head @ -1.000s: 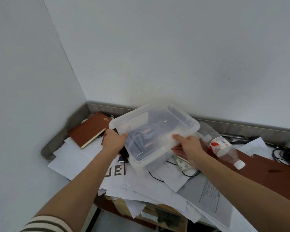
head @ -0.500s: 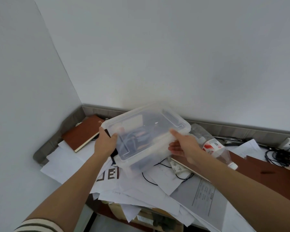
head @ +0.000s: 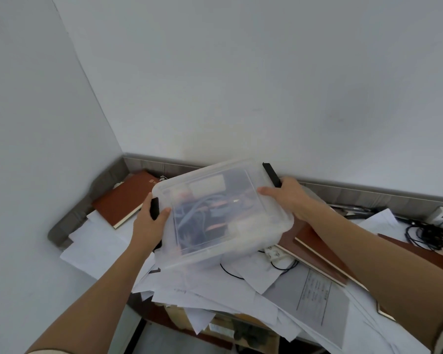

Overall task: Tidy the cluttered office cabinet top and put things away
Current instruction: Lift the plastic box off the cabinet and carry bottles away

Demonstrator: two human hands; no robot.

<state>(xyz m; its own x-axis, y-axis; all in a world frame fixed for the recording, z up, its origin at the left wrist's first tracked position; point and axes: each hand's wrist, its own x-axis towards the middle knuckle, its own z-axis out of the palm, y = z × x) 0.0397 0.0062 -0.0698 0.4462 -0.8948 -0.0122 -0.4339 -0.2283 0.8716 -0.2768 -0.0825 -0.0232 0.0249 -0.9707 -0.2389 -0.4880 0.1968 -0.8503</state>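
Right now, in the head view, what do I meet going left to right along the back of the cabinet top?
Brown notebook → left hand → clear plastic box, held at both ends → right hand → tangled black cables.

Single head-worn wide-angle camera looks forward and down into the corner of two white walls (head: pixel 215 72), close over the paper-strewn desk (head: pixel 417 254); the left forearm (head: pixel 108 284) and right forearm (head: pixel 384 259) stretch up from the bottom edge.
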